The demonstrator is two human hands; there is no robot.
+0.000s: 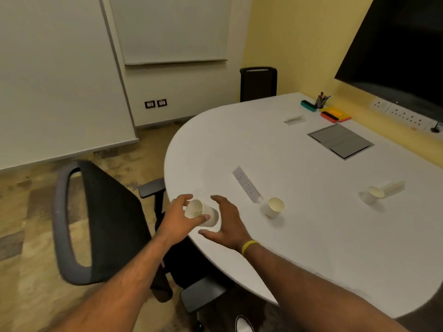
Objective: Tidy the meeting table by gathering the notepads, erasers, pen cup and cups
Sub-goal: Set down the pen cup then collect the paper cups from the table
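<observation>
This is an office meeting room: a big white bench [299,212], office chairs [100,226], whiteboards [167,27] and a dark screen [402,44].

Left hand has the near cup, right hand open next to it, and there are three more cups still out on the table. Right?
Not quite: the head view shows only two more cups on the table, one by the paper strip and one farther right. The rest holds: the left hand holds the near cup, and the right hand is open beside it.

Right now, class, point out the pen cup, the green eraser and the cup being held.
pen cup [319,103], head view, dark side wall.
green eraser [308,105], head view, top face.
held cup [208,215], head view, outer side wall.
</observation>
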